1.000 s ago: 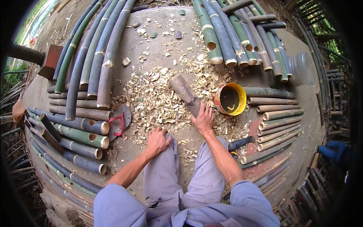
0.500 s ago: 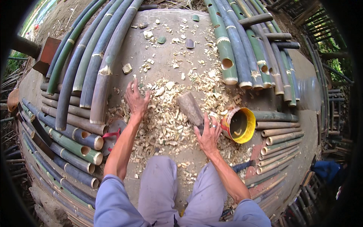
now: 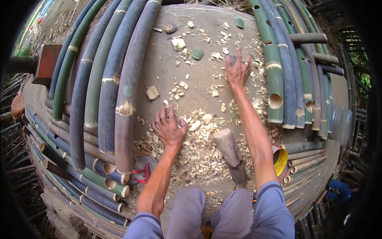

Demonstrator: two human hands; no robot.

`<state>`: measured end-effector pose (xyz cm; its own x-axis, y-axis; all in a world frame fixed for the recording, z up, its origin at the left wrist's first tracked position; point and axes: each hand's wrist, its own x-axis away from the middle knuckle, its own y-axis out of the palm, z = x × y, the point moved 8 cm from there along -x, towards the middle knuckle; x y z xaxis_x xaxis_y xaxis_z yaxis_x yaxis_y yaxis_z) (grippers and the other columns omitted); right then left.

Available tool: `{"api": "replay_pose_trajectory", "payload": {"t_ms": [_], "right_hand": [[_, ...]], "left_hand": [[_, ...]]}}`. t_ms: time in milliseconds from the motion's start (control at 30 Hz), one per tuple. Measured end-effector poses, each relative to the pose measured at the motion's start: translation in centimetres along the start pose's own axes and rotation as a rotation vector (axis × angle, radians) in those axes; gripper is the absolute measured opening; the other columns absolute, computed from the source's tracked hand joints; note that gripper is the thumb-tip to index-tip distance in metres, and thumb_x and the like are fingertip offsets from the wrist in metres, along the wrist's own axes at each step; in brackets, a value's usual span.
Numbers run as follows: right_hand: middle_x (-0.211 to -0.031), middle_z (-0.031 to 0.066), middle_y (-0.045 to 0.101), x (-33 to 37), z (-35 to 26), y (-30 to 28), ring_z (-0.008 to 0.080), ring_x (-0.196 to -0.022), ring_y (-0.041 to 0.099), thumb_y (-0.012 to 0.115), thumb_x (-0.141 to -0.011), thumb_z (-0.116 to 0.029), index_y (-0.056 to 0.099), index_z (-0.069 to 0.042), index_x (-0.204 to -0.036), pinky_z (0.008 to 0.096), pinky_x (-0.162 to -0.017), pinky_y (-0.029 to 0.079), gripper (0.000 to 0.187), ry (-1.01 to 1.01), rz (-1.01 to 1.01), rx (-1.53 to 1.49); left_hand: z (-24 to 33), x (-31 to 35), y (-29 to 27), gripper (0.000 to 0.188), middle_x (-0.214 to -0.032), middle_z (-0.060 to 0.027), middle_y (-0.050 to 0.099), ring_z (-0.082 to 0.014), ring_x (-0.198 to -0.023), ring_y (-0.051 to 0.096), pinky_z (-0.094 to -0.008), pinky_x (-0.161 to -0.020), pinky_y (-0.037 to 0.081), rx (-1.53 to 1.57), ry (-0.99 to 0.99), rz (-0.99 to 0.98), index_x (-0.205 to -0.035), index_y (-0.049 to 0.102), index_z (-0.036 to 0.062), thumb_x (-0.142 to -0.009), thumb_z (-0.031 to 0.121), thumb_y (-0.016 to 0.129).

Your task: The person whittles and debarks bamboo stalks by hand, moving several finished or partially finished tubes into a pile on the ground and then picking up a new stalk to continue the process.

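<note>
My right hand (image 3: 238, 73) reaches far forward over the ground, fingers spread. A small dark bamboo offcut (image 3: 232, 59) lies between its thumb and forefinger; whether they touch it I cannot tell. Nearer me, my left hand (image 3: 170, 130) is open with fingers apart, low over the pale wood chips (image 3: 195, 149) and holding nothing. A short round wooden billet (image 3: 229, 149), narrower at its near end, lies on the chips between my arms. Past the left hand's fingertips sits a pale wood chunk (image 3: 152, 93). Green offcuts (image 3: 197, 53) lie farther off.
Long bamboo poles (image 3: 129, 79) line the left, and more with cut holes (image 3: 274, 75) line the right. Shorter bamboo lengths (image 3: 306, 159) are stacked near a yellow-rimmed bucket (image 3: 281, 161), partly behind my right arm. A red-strapped sandal (image 3: 145, 169) lies by my left forearm.
My right hand has left the wooden billet and stretched forward to the dark offcut. The billet now lies more upright in view. My left hand stays open above the chips; the view has shifted.
</note>
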<state>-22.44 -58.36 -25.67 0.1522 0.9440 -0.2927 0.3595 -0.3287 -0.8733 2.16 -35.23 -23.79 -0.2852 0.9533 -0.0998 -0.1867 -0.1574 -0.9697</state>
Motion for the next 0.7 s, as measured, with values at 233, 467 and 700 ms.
{"api": "replay_pose_trajectory", "payload": {"t_ms": [233, 467, 700], "right_hand": [[-0.144, 0.0317, 0.026, -9.9, 1.2, 5.9, 0.0459, -0.133, 0.028, 0.05, -0.087, -0.057, 0.027, -0.025, -0.148, 0.0557, -0.109, 0.02, 0.072, 0.012, 0.036, 0.164], [-0.149, 0.014, 0.034, -16.5, -2.1, 10.7, 0.0346, -0.136, 0.031, 0.047, -0.086, -0.065, 0.042, -0.026, -0.142, 0.0542, -0.11, 0.022, 0.068, -0.097, -0.085, 0.069], [-0.137, 0.0062, 0.051, -12.1, -17.8, 14.7, 0.0314, -0.131, 0.039, 0.039, -0.086, -0.071, 0.053, -0.029, -0.131, 0.0528, -0.109, 0.029, 0.063, -0.664, -0.266, -0.155]], "left_hand": [[-0.8, -0.2, 0.5, 0.07, -0.131, -0.0147, 0.04, -0.0341, -0.124, 0.033, -0.0529, -0.104, 0.024, 0.017, -0.017, -0.056, -0.135, 0.046, 0.012, -0.071, 0.034, 0.063], [-1.1, -0.3, 0.9, 0.069, -0.135, -0.0144, 0.036, -0.0341, -0.126, 0.03, -0.0545, -0.104, 0.024, -0.002, -0.024, -0.098, -0.134, 0.047, 0.0116, -0.072, 0.035, 0.063], [-1.0, -0.3, 0.7, 0.068, -0.135, -0.014, 0.037, -0.0338, -0.125, 0.03, -0.0536, -0.104, 0.024, -0.022, -0.022, -0.102, -0.134, 0.047, 0.0117, -0.072, 0.034, 0.063]]}}
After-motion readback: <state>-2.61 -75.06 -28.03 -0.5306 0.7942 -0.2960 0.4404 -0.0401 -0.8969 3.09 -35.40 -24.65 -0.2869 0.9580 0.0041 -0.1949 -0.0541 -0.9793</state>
